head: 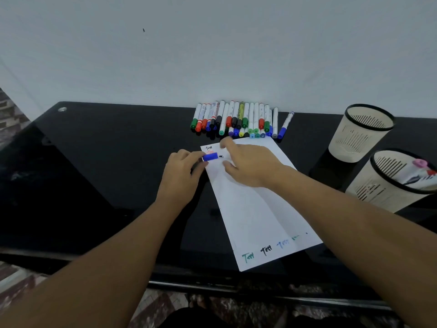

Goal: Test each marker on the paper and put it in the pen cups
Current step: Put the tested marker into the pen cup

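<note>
1. Blue cap point(210, 156) sits pinched in our left hand point(181, 172); the right hand point(248, 165) grips the marker – tip point(220, 156) over the paper point(250, 209)
2. We press lightly, write beside earlier marks – then recap

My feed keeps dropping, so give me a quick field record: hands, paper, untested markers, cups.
left hand: pinches a blue cap at the paper's far left corner
right hand: over the paper's far end; marker tip shows, grip unclear
paper: "Test" marks at near edge and far corner
marker pile: capped, against the wall
far cup: no markers visible
near cup: holds markers
</note>
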